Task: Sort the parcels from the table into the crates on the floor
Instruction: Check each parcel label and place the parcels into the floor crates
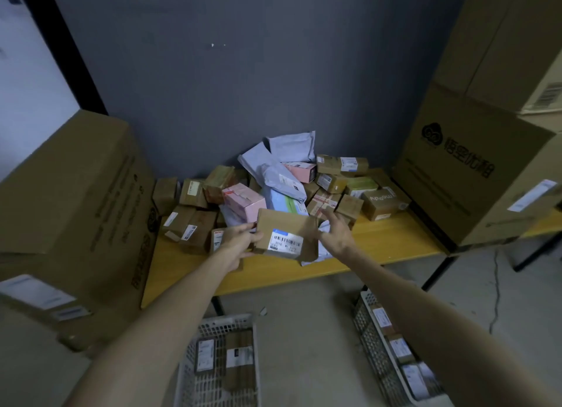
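The left grip (240, 239) is holding a labelled brown parcel (286, 227) by its left edge above the table (380, 239); the right grip (337, 233) is hovering beside its right edge, fingers spread; a large pile (273, 178) is waiting on the table; the 2 floor crates, white crate (225, 320) and grey crate (368, 321), are holding few parcels, so sorting is looking early.

Print on the label (286, 243) is too small to read. The bottom edge cuts the left crate (190, 373) and right crate (372, 342).
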